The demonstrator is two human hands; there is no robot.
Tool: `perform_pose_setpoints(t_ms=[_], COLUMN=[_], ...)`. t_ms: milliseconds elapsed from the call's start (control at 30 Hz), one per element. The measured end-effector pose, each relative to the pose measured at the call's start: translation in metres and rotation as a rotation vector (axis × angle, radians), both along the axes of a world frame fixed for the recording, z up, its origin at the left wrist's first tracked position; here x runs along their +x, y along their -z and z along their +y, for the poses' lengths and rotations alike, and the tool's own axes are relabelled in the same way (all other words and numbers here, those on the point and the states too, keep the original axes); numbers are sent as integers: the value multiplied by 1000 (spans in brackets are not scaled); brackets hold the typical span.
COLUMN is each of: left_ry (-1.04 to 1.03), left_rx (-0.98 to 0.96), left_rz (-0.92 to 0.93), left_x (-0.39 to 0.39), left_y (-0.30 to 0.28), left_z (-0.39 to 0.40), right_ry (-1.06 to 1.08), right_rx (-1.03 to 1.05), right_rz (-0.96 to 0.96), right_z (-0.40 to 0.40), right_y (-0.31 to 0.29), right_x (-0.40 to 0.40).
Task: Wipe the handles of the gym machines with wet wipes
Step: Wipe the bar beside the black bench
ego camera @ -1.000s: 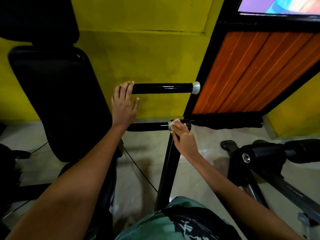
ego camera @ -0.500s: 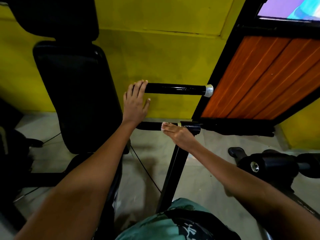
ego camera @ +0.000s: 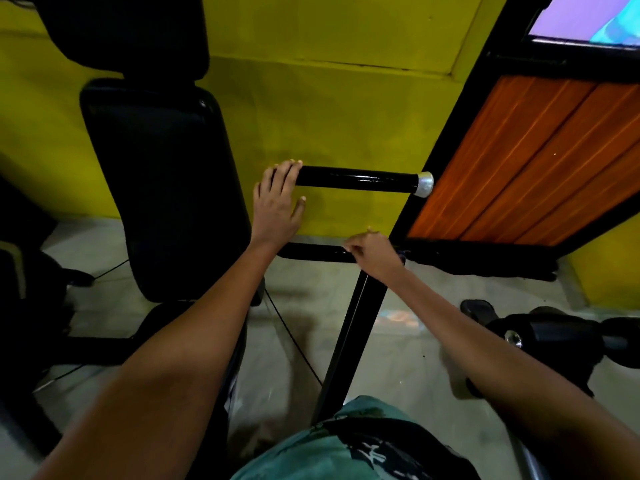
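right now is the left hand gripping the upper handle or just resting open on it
Resting open: left hand lays straight fingers over the upper handle, thumb spread clear.

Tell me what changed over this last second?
The right hand slid leftward along the lower handle, away from its end, still curled round it. The left hand stayed resting on the upper handle, fingers over the top.

Yellow wall, pale glossy floor, orange slatted panel right.

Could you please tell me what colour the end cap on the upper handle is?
Silver end cap, clearest in the head view.
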State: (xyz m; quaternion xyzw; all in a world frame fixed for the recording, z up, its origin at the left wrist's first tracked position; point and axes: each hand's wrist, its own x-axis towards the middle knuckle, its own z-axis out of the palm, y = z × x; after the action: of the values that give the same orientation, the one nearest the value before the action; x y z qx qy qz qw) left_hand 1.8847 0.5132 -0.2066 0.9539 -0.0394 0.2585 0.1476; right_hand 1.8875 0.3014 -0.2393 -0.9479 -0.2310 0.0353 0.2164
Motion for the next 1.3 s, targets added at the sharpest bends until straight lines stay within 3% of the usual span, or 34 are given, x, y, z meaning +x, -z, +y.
perform_pose_setpoints(t_ms=[167, 367, 533, 633, 700, 867, 1033, 1200, 1300], left_ry=[7, 11, 10, 11, 14, 18, 18, 44, 48], left_rx=[6, -9, -29, -46, -56, -52, -76, -99, -88], left_rz=[4, -12, -32, -35, -33, -31, -22, -21, 7], left_x=[-1, -1, 0, 0, -1, -2, -3, -4, -6], left_y=[-2, -1, 0, 0, 0, 0, -2, -6, -7], left_z=[1, 2, -1, -1, -2, -2, -4, -3, -2], right_ry=[32, 99, 130, 271, 363, 283, 260, 249, 266], right_rx=[66, 108, 453, 462, 377, 178, 153, 154, 206], right_rz=[85, 96, -481, -627, -581, -599, -466, -562, -421], right_z=[57, -1, -25, -38, -45, -53, -52, -57, -53], right_y=[0, 2, -42, -65, -69, -62, -79, -72, -91], right_x=[-11, -9, -20, -3, 11, 22, 29, 20, 35])
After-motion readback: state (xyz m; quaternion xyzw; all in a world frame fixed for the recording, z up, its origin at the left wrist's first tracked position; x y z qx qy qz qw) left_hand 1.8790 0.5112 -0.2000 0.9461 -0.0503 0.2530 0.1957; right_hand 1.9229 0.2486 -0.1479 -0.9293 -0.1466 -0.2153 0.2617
